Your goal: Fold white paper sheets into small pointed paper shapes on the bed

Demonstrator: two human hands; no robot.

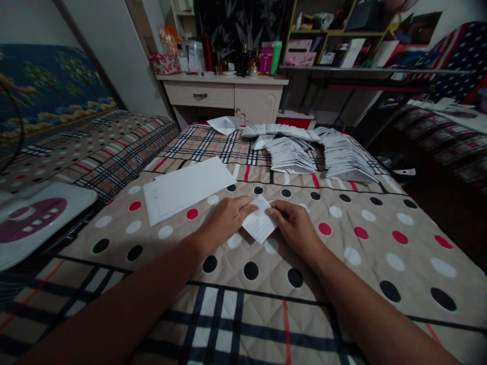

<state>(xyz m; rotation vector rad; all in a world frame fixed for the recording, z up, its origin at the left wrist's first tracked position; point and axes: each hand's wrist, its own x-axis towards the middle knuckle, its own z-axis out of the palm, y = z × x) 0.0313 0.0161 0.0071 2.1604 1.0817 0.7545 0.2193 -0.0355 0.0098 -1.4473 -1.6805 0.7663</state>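
White folded paper (260, 225) here, and we see left hand (227, 217) and right hand (296, 219) each pinching one side, thumb against fingers, over the bedspread (266, 299).

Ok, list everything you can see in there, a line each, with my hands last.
Folded paper: one, white, centre
Sheets: a few, white, left of centre
Piles: at least three, white, far right on the bedspread
Loose paper: one, white, bedspread's far edge
Bedspread: one, beige, dotted and checked, foreground
Panel: one, white and purple, left edge
Dresser: one, cream, back
Green bottle: one, green, on dresser
Shelves: one unit, light brown, back right; smaller clutter uncountable
Starred cloth: one, navy, white and red, right edge
Left hand: one, bare, on folded paper's left
Right hand: one, bare, on its right
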